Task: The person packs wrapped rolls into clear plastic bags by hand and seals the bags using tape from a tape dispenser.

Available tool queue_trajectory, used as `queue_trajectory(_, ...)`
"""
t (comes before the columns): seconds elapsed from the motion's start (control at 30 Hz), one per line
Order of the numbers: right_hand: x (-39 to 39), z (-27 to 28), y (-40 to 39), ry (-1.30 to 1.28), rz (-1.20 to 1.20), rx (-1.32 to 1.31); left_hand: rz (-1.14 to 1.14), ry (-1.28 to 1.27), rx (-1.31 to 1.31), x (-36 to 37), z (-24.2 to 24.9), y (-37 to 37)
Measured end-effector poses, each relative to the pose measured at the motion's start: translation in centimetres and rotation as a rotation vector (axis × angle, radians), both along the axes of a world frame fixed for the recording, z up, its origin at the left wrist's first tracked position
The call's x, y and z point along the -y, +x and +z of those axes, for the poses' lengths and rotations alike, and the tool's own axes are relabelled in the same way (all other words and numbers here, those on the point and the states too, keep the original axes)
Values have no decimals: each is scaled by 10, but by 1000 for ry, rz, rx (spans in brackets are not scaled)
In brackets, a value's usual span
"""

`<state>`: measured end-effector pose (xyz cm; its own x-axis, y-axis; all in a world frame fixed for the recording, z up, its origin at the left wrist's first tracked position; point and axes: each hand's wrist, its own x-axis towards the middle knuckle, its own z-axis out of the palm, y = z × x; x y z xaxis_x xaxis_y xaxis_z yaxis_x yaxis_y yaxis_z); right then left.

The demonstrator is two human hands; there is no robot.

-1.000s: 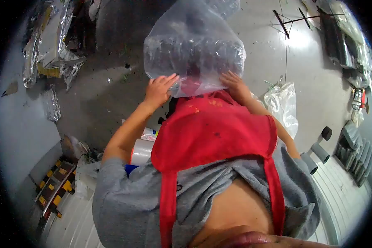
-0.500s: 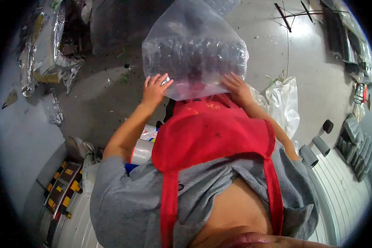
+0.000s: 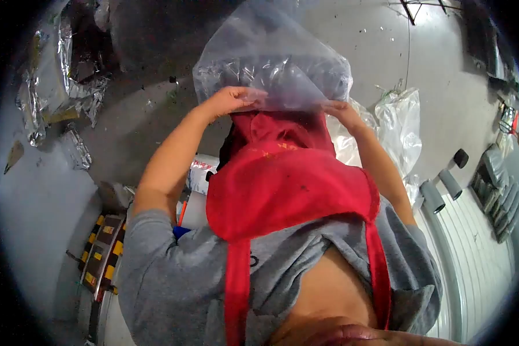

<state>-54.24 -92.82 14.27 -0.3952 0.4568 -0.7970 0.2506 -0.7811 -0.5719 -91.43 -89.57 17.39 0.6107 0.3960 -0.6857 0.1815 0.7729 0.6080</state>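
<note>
A large clear plastic bag (image 3: 271, 43) lies over my lap and reaches forward. Inside it, rounded dark shapes (image 3: 317, 75) sit side by side; what they are cannot be made out through the film. At the near left part of the bag, my left hand (image 3: 232, 100) has its fingers bent together on the film. My right hand (image 3: 341, 112) pinches the near right edge. Between the two hands the bag's edge runs across a red apron (image 3: 294, 184). Some fingertips are hidden by the plastic.
Crumpled clear plastic (image 3: 399, 124) lies on the floor to the right, near grey rolls (image 3: 432, 196). Silvery wrapping (image 3: 75, 147) is heaped at left, above a yellow-and-black striped object (image 3: 102, 254). A printed white package (image 3: 200, 173) rests beside my left side.
Both hands have gone from spread fingers on the bag to closed fingers at its near edge. My left hand moved inward and forward. The near edge is drawn up off the apron.
</note>
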Motion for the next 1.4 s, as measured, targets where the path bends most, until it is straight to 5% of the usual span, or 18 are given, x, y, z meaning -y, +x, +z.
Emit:
queue_trajectory(0.13,-2,13,-3,-48,50,45,-88,-78,73,-20,2,2)
queue_trajectory(0.43,-5,11,-7,-111,27,16,138,-51,-79,-19,38,2)
queue_trajectory(0.53,3,-4,0,-125,57,6,48,249,-326,17,38,-17)
queue_trajectory(0.6,8,-16,6,-123,80,-26,-236,709,-639,39,38,-28)
queue_trajectory(0.63,9,-17,6,-122,106,-3,-236,708,-645,44,33,-29)
queue_trajectory(0.73,12,-14,4,-136,136,9,-161,819,-475,56,33,-10)
queue_trajectory(0.83,1,-3,-2,-74,190,-28,-154,383,-52,57,55,20)
queue_trajectory(0.97,0,4,-4,-78,215,-64,118,268,11,82,58,18)
queue_trajectory(1.03,0,7,-4,-86,212,-27,-149,955,-631,85,59,-1)
queue_trajectory(1.13,0,-2,2,-83,214,-35,-323,1033,-1004,112,25,-42)
queue_trajectory(1.27,-19,17,-2,-91,289,29,-442,878,-1088,92,-5,-54)
queue_trajectory(1.4,-28,11,-6,-101,212,-46,-334,927,-905,43,17,-35)
